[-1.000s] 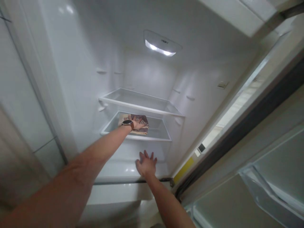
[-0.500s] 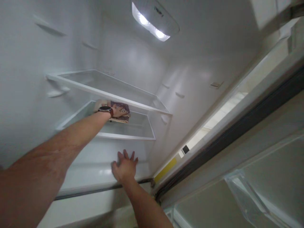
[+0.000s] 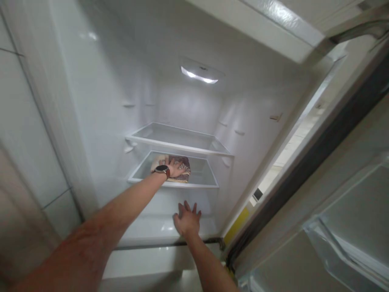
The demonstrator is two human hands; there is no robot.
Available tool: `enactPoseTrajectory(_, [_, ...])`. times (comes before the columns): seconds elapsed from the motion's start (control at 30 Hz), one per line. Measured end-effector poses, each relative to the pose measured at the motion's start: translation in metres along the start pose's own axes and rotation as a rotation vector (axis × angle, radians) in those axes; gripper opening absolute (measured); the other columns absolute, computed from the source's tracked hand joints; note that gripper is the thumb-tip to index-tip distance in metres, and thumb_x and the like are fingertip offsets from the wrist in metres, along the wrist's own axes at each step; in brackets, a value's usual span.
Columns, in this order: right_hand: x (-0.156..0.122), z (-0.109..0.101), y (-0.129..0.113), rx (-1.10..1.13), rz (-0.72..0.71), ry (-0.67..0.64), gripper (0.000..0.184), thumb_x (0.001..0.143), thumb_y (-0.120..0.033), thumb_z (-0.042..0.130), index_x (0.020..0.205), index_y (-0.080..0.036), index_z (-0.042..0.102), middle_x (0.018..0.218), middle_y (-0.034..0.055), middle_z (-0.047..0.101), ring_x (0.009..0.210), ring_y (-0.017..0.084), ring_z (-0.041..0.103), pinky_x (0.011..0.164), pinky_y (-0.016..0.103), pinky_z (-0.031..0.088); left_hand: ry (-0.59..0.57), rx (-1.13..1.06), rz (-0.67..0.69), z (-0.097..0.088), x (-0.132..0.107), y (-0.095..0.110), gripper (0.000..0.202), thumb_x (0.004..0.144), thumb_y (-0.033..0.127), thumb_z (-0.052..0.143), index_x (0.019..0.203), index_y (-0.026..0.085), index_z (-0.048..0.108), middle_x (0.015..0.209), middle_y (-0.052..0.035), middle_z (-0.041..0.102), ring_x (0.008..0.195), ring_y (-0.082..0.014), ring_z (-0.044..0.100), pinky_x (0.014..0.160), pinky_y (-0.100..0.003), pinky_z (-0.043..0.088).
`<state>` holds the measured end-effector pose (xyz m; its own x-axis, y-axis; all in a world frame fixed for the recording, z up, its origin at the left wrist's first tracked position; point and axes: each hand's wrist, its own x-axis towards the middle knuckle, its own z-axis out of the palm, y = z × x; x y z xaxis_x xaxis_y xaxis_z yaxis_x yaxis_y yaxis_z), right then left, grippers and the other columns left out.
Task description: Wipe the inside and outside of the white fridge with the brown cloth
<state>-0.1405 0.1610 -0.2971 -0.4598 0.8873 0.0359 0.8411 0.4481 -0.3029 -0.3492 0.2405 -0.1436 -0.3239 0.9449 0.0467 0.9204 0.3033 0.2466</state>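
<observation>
Inside an open refrigerator, my left hand (image 3: pixel 175 168) lies spread on a folded brown-and-cream patterned cloth (image 3: pixel 186 162). It wears a watch (image 3: pixel 161 168) with a dark face and brown strap. The cloth rests on the lower glass shelf (image 3: pixel 202 185), close to its white front edge. My right hand (image 3: pixel 188 221) is lower, fingers apart, against the white floor of the compartment. Nothing shows in its grasp, though the palm is hidden.
Above the cloth sits an upper glass shelf (image 3: pixel 182 140). A lit lamp (image 3: pixel 199 76) hangs from the refrigerator ceiling. The open door (image 3: pixel 334 211) with clear bins stands at the right, its dark seal facing me. Tiled wall (image 3: pixel 27 121) is at the left.
The view has pulled back and shifted, showing more of the refrigerator. My left hand and the cloth have come forward toward the shelf's front edge. My right hand stays on the compartment floor.
</observation>
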Motion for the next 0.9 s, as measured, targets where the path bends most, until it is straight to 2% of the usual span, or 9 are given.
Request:
enactPoseTrajectory(0.1, [0.001, -0.001, -0.001, -0.01, 0.002, -0.005, 0.059, 0.094, -0.056, 0.043, 0.152, -0.043, 0.047, 0.166, -0.0036, 0.034, 0.154, 0.047, 0.018, 0.117, 0.073, 0.013, -0.023, 0.061, -0.013, 0.002, -0.023, 0.009, 0.087, 0.084, 0.084, 0.031, 0.16, 0.041, 0.032, 0.171, -0.0068, 0.023, 0.156, -0.0471, 0.006, 0.117, -0.075, 0.01])
enactPoseTrajectory(0.23, [-0.002, -0.004, -0.004, -0.001, 0.006, -0.018, 0.059, 0.094, -0.055, 0.043, 0.151, -0.041, 0.047, 0.166, -0.0022, 0.035, 0.153, 0.048, 0.016, 0.116, 0.073, 0.014, -0.053, 0.123, -0.02, 0.004, -0.051, 0.021, 0.084, 0.088, 0.08, 0.021, 0.163, 0.042, 0.022, 0.173, -0.0033, 0.017, 0.157, -0.0453, 0.001, 0.117, -0.074, 0.01])
enactPoseTrajectory(0.4, [-0.003, -0.004, -0.003, -0.021, -0.005, -0.02, 0.06, 0.094, -0.055, 0.041, 0.152, -0.04, 0.046, 0.166, -0.0012, 0.033, 0.152, 0.047, 0.016, 0.116, 0.071, 0.014, -0.042, 0.137, -0.075, 0.001, -0.072, 0.038, 0.083, 0.091, 0.077, 0.019, 0.164, 0.038, 0.023, 0.173, -0.0039, 0.016, 0.156, -0.047, -0.002, 0.117, -0.075, 0.009])
enactPoseTrajectory(0.6, [-0.002, -0.001, -0.002, -0.009, -0.012, -0.012, 0.061, 0.093, -0.055, 0.041, 0.152, -0.04, 0.046, 0.166, -0.0009, 0.034, 0.152, 0.048, 0.017, 0.115, 0.072, 0.013, -0.079, 0.145, -0.108, -0.001, -0.067, 0.046, 0.084, 0.09, 0.077, 0.022, 0.164, 0.037, 0.022, 0.173, -0.0039, 0.013, 0.156, -0.0475, -0.009, 0.117, -0.077, 0.007])
enactPoseTrajectory(0.9, [-0.003, -0.005, -0.004, 0.021, -0.006, -0.022, 0.06, 0.093, -0.054, 0.042, 0.151, -0.04, 0.047, 0.166, -0.0015, 0.033, 0.153, 0.047, 0.015, 0.117, 0.072, 0.012, -0.087, 0.146, -0.092, 0.003, -0.035, 0.052, 0.089, 0.087, 0.081, 0.022, 0.164, 0.038, 0.022, 0.173, -0.0045, 0.012, 0.156, -0.0479, -0.008, 0.116, -0.078, 0.008])
